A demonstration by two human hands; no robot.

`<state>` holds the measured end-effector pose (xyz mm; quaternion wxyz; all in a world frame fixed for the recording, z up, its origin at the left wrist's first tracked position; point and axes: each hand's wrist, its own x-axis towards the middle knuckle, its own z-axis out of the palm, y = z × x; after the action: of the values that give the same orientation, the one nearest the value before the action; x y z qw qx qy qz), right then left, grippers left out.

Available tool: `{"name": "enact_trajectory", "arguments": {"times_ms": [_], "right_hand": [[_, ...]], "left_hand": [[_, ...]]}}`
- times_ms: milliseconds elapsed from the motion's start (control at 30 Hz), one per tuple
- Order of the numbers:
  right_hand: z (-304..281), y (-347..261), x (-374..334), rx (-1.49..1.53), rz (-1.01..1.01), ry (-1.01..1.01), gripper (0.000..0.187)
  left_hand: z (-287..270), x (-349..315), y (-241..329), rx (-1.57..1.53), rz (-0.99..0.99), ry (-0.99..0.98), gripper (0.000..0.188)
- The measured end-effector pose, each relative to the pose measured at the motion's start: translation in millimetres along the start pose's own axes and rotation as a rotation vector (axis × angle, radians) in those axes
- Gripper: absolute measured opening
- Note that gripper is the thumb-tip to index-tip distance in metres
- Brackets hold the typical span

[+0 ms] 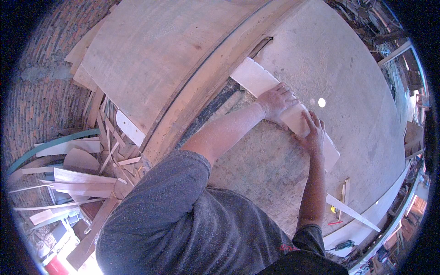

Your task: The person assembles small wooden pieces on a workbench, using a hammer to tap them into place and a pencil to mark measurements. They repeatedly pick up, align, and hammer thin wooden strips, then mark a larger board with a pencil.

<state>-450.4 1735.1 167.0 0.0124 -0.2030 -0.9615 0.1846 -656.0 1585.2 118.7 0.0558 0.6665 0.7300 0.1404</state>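
A pale wooden board lies slantwise on the dusty worktop, its far end by a long wooden rail. My left hand grips the board near its middle, the fingers over its top and the thumb side at the near edge. Closer to the board's near end, my right hand holds it too, with fingers bent over it. The undersides of both hands are hidden. A dark, narrow slot or piece shows between the rail and the board's far end.
A large plywood sheet lies beyond the rail. Wood offcuts pile up at left against a brick wall. At right are a pale strip, a yellow tape measure and a dark green-handled tool.
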Motion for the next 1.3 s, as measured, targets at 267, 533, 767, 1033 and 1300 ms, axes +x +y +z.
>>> {"name": "enact_trajectory", "arguments": {"times_ms": [267,533,767,1033,1300], "right_hand": [[-2,-2,0,-0.016,0.023,-0.012,0.098],[-2,-1,-1,-0.019,0.025,-0.02,0.098],[-2,-2,-1,-0.018,0.027,-0.011,0.099],[-4,-1,-1,-0.012,0.018,-0.017,0.099],[-2,-1,0,-0.022,0.034,-0.021,0.1]], "left_hand": [[2,2,-1,0.02,0.017,-0.012,0.111],[8,0,-3,-0.053,0.043,0.131,0.105],[10,0,-3,-0.055,0.043,0.134,0.107],[4,1,-2,-0.055,0.038,0.111,0.109],[-1,1,-2,-0.017,0.033,0.017,0.107]]}}
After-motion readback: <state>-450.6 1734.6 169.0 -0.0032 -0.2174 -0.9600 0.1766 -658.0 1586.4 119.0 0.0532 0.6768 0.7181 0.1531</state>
